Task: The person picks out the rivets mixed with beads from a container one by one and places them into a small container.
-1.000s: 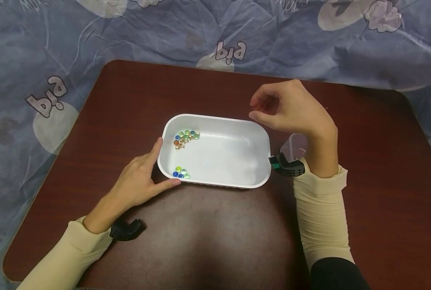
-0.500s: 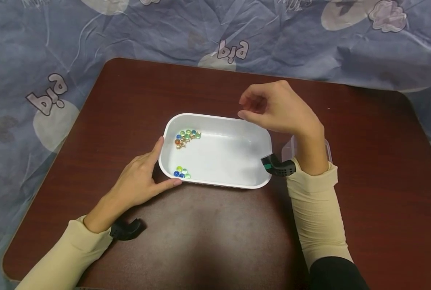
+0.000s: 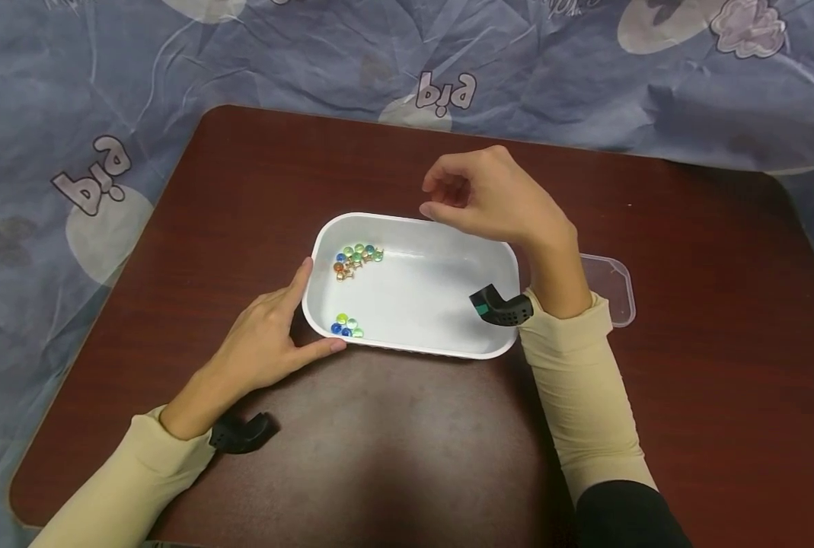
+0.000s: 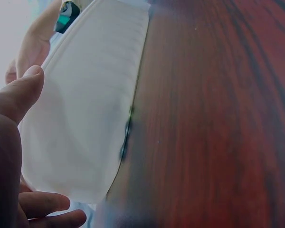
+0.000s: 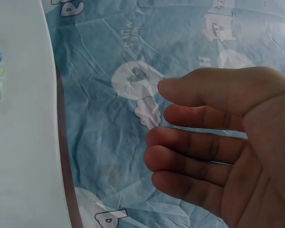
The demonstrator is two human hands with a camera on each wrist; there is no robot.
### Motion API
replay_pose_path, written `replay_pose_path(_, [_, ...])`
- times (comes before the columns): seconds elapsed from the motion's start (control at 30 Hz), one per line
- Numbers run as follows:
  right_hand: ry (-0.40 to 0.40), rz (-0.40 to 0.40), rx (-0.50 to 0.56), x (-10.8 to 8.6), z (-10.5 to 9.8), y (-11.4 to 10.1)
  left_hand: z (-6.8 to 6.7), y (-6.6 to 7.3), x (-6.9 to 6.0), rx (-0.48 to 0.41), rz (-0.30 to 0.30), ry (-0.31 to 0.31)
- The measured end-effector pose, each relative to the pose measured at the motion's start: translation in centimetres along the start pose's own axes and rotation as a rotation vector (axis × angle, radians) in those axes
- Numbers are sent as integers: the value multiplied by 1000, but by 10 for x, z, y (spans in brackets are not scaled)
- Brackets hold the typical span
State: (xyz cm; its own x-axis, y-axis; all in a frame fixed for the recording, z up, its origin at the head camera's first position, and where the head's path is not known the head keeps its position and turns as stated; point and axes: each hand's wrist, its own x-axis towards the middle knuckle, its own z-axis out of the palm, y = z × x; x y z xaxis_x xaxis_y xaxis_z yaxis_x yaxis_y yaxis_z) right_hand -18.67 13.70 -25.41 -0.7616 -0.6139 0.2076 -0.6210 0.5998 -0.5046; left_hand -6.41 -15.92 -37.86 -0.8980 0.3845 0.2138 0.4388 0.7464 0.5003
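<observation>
A white rectangular tray holds glass beads and gold pushpins. Toward its far left corner lie colored beads mixed with gold pins; another small group of beads sits at the near left corner. My left hand braces that near corner, its thumb against the near side and its fingers at the left end. My right hand hovers over the tray's far right edge. In the right wrist view its fingers are loosely bent and apart from the thumb, with nothing between them.
A clear plastic container or lid lies right of the tray, partly hidden by my right forearm. The brown table extends all around, and a blue-grey printed cloth hangs beyond its far edge. Black wrist cameras are strapped on.
My right hand has moved left, from beside the tray to over its far right edge, uncovering more of the clear plastic piece. My left hand and the beads keep their places.
</observation>
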Motion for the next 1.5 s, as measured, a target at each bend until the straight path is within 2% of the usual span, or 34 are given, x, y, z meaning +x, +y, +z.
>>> replay_pose_path(0.33, [-48,-48,15,24,5,-12,-1,-1,0,5,7,3])
replay_pose_path(0.5, [-79,-80,33,35,11,-18,-1,-2,0,4,37,21])
replay_pose_path(0.73, [-108,-109,65,48,30,-20,1,-1,1,-4,50,25])
replay_pose_path(1.07, [-181,-155,110,57,58,-5,-1,-1,2,2,37,17])
replay_pose_path(1.3, [-288,-167,137,60,74,-6,-1,-1,1,1,13,-4])
replay_pose_path(1.5, [-392,-135,138,61,84,-6,0,-2,-1,-4,34,16])
